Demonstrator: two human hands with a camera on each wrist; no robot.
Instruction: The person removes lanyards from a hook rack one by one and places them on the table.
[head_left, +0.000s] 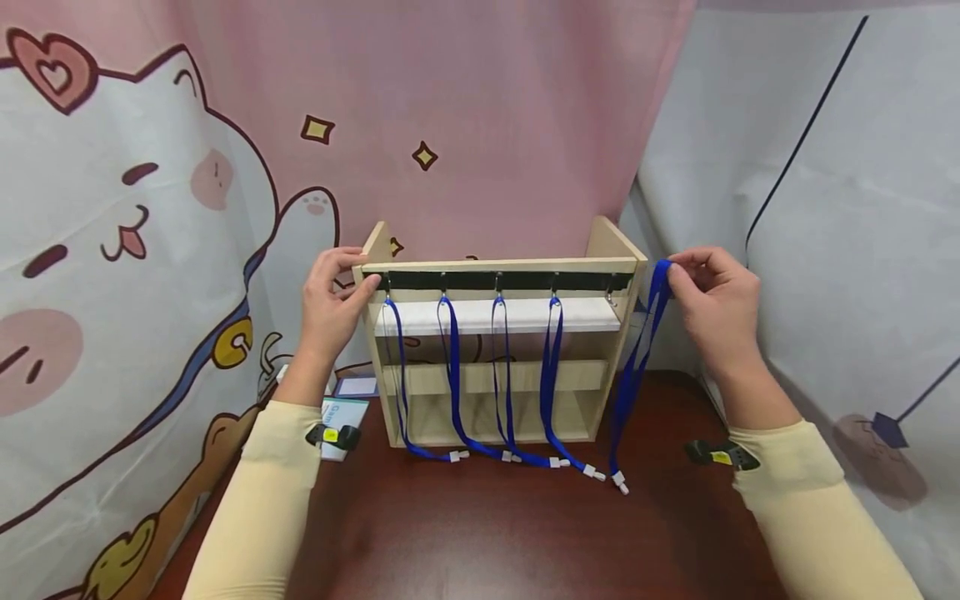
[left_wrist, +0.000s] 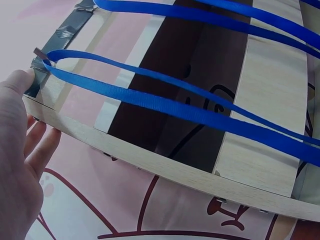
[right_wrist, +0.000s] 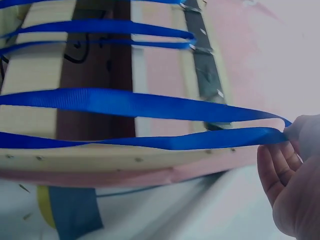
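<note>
Pinching the top of a blue lanyard's loop between thumb and fingers, the right hand (head_left: 716, 300) holds it up just beside the upper right corner of a wooden rack (head_left: 487, 265). This held lanyard (head_left: 633, 367) hangs slightly slanted along the outside of the rack's right side panel, its two straps partly apart, with the white clip (head_left: 618, 481) at its lower end down at the table. The left hand (head_left: 330, 304) grips the rack's upper left corner, thumb on the front and the other fingers around the side panel. Between the two hands, a dark strip (head_left: 472, 281) runs along the rack's upper front bar and carries a row of small metal hooks (head_left: 611, 293). Four more blue lanyards (head_left: 453, 367) hang from the hooks, their straps trailing down over the rack's front so that their white clips lie on the table before it. Behind those straps, a white board (head_left: 585, 317) spans the rack, with a pale wooden slat (head_left: 487, 377) lower down. The rack stands upright on a dark reddish table (head_left: 525, 533); near the left forearm lies a leaflet (head_left: 345, 417). Beyond hangs a pink curtain (head_left: 487, 125) with a cartoon cat (head_left: 150, 233) at the left.
</note>
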